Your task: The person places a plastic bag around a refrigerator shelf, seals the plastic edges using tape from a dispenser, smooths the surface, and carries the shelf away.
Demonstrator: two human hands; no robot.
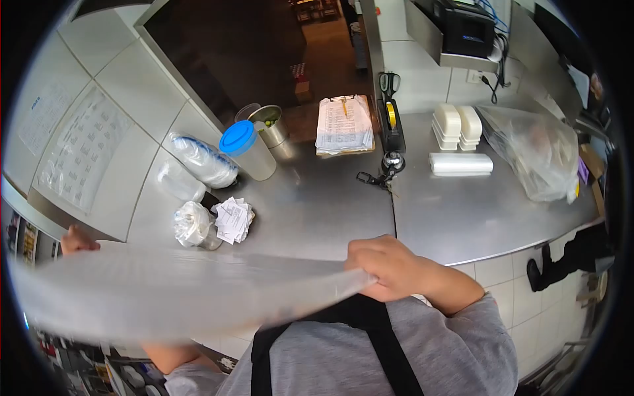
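A translucent plastic bag point(172, 290), smeared by motion, stretches between my two hands in front of my chest. My right hand point(386, 267) is closed in a fist on its right end, just off the counter's front edge. At the far left, my left hand point(78, 239) grips the other end with curled fingers; the plastic hides much of that arm. Past the bag stand a stack of paper slips point(234, 220) and a jar topped with crumpled white plastic point(193, 224). Neither hand touches them.
The steel counter point(310, 204) holds a blue-lidded container point(247, 148), a metal pot point(272, 125), a clipboard point(345, 125), a tape dispenser point(391, 122), a white roll point(461, 164), stacked foam boxes point(449, 127) and a large plastic bag point(538, 148). Another person's leg point(568, 257) shows at right.
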